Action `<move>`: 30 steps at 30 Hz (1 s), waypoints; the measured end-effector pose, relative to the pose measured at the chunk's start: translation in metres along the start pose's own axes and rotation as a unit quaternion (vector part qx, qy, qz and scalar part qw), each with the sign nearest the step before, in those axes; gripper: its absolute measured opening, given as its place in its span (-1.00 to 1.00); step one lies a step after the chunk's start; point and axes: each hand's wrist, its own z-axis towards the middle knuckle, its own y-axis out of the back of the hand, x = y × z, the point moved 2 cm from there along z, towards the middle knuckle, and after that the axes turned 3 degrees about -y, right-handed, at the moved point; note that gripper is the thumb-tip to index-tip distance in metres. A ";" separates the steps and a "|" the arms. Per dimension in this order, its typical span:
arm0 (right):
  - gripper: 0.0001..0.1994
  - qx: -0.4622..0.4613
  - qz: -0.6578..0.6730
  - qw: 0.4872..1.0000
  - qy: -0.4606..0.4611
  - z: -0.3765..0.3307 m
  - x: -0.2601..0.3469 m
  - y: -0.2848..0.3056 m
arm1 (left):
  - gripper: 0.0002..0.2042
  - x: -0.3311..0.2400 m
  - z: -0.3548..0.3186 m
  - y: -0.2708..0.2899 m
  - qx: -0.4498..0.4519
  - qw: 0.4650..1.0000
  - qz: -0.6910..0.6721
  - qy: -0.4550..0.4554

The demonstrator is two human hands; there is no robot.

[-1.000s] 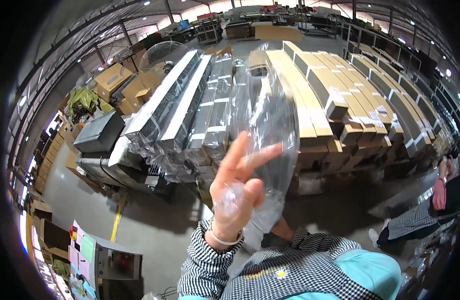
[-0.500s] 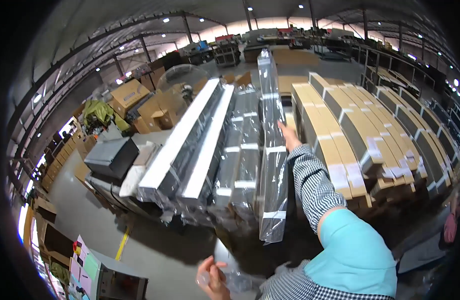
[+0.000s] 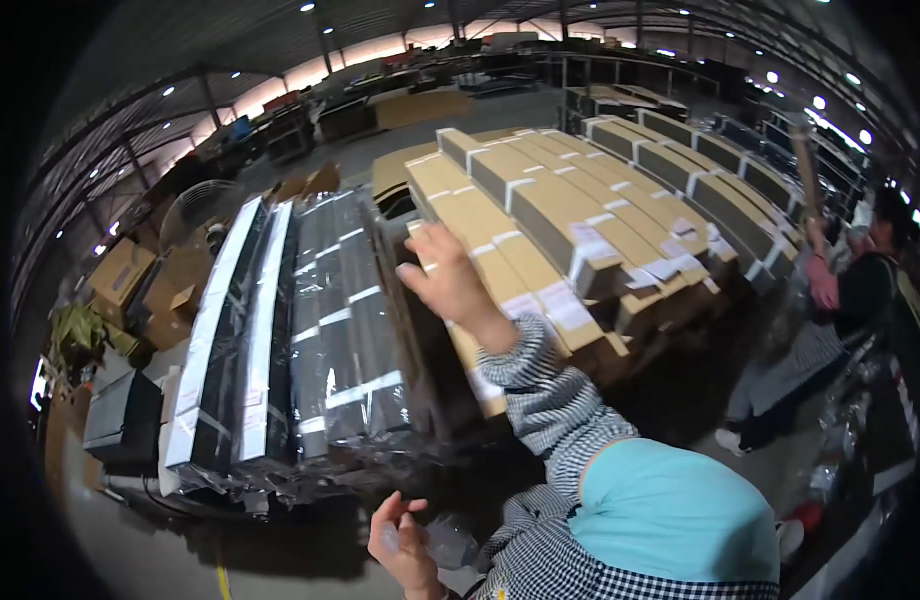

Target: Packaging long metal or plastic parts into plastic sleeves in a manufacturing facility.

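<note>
My right hand (image 3: 448,280) is open and holds nothing, its fingers stretched out above the gap between two stacks. Left of it lie long dark packs (image 3: 355,330) wrapped in clear film and crossed by white bands. Two more long packs with white tops (image 3: 220,315) lie alongside them, farther left. Long brown cardboard packs (image 3: 500,255) with white bands and paper sheets on their near ends sit to the right, partly behind my right hand. Low at the front, my left hand (image 3: 405,545) has curled fingers closed on crumpled clear plastic film (image 3: 450,542).
At the right a person (image 3: 865,290) stands beside the brown stack, holding a long narrow piece upright. A black box (image 3: 125,420) stands at the left, with cardboard boxes (image 3: 130,275) and a fan (image 3: 202,215) behind it. Clear plastic (image 3: 840,430) hangs at the lower right.
The dark wrapped pack my right hand touched now lies flat with the others, and that hand has let go. My view has swung right, bringing another person into sight.
</note>
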 end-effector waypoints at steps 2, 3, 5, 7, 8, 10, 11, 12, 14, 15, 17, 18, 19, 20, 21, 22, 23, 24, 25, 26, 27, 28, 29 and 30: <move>-0.70 -0.092 -0.083 0.991 0.048 0.003 -0.009 0.106 | -0.74 -0.004 -0.020 -0.014 0.050 0.998 -0.027 0.024; -0.70 -0.122 -0.152 0.981 0.006 0.000 -0.014 0.139 | -0.72 -0.003 -0.033 -0.013 0.067 0.997 -0.042 0.015; -0.63 -0.111 -0.325 0.939 -0.022 -0.004 -0.065 0.196 | -0.63 -0.005 -0.059 -0.012 0.100 0.993 -0.065 -0.005; -0.34 -0.027 -0.449 0.882 -0.138 -0.024 -0.133 0.221 | -0.64 -0.019 -0.087 -0.015 0.112 0.990 -0.082 0.008; -0.28 0.069 -0.439 0.869 -0.215 -0.036 -0.158 0.230 | -0.64 -0.028 -0.099 -0.016 0.123 0.988 -0.092 0.021; -0.22 0.161 -0.417 0.849 -0.280 -0.043 -0.158 0.238 | -0.68 -0.043 -0.122 -0.026 0.129 0.986 -0.079 0.063; -0.18 0.162 -0.342 0.869 -0.318 -0.052 -0.149 0.238 | -0.69 -0.044 -0.132 -0.027 0.137 0.986 -0.073 0.063; -0.14 0.161 -0.265 0.882 -0.354 -0.060 -0.142 0.241 | -0.68 -0.046 -0.139 -0.031 0.148 0.984 -0.068 0.065; -0.17 0.137 -0.163 0.913 -0.348 -0.080 -0.133 0.255 | -0.69 -0.051 -0.147 -0.047 0.158 0.981 -0.079 0.075; -0.29 0.071 0.088 0.932 -0.345 -0.111 -0.107 0.240 | -0.70 -0.054 -0.148 -0.049 0.134 0.987 -0.070 0.058; -0.35 0.076 0.280 0.864 -0.412 -0.167 -0.021 0.257 | -0.69 -0.059 -0.146 -0.056 0.112 0.990 -0.079 0.045; -0.31 0.080 0.313 0.839 -0.437 -0.192 0.009 0.282 | -0.68 -0.060 -0.144 -0.068 0.130 0.987 -0.097 0.022; -0.24 0.062 0.307 0.833 -0.457 -0.215 0.025 0.308 | -0.69 -0.065 -0.144 -0.082 0.138 0.985 -0.099 0.015; -0.17 0.046 0.280 0.848 -0.449 -0.245 0.005 0.323 | -0.69 -0.071 -0.145 -0.100 0.151 0.983 -0.103 0.009; -0.18 0.044 0.252 0.877 -0.406 -0.261 0.016 0.336 | -0.70 -0.070 -0.144 -0.112 0.153 0.984 -0.091 -0.008; -0.28 0.075 0.119 0.920 -0.367 -0.269 0.033 0.347 | -0.71 -0.073 -0.143 -0.120 0.161 0.980 -0.108 -0.034; -0.38 0.019 -0.139 0.970 -0.198 -0.283 0.048 0.352 | -0.71 -0.076 -0.147 -0.135 0.161 0.982 -0.101 -0.026; -0.42 -0.011 -0.165 0.982 -0.091 -0.278 0.092 0.364 | -0.70 -0.081 -0.150 -0.146 0.159 0.983 -0.090 -0.020; -0.40 0.035 -0.141 0.987 -0.066 -0.284 0.125 0.378 | -0.71 -0.096 -0.159 -0.157 0.189 0.978 -0.088 -0.027; -0.37 0.146 0.027 0.985 -0.092 -0.294 0.140 0.383 | -0.71 -0.106 -0.169 -0.170 0.218 0.971 -0.087 -0.036; -0.34 0.186 0.097 0.974 -0.082 -0.304 0.156 0.381 | -0.66 -0.097 -0.175 -0.181 0.228 0.966 -0.109 -0.057; -0.33 0.245 0.124 0.948 -0.160 -0.314 0.167 0.380 | -0.60 -0.094 -0.181 -0.191 0.282 0.945 -0.152 -0.061; -0.51 0.193 0.101 0.964 -0.151 -0.327 0.167 0.375 | -0.57 -0.104 -0.191 -0.204 0.293 0.936 -0.174 -0.091; -0.74 0.201 0.111 0.934 -0.274 -0.330 0.173 0.377 | -0.54 -0.112 -0.201 -0.214 0.298 0.927 -0.194 -0.122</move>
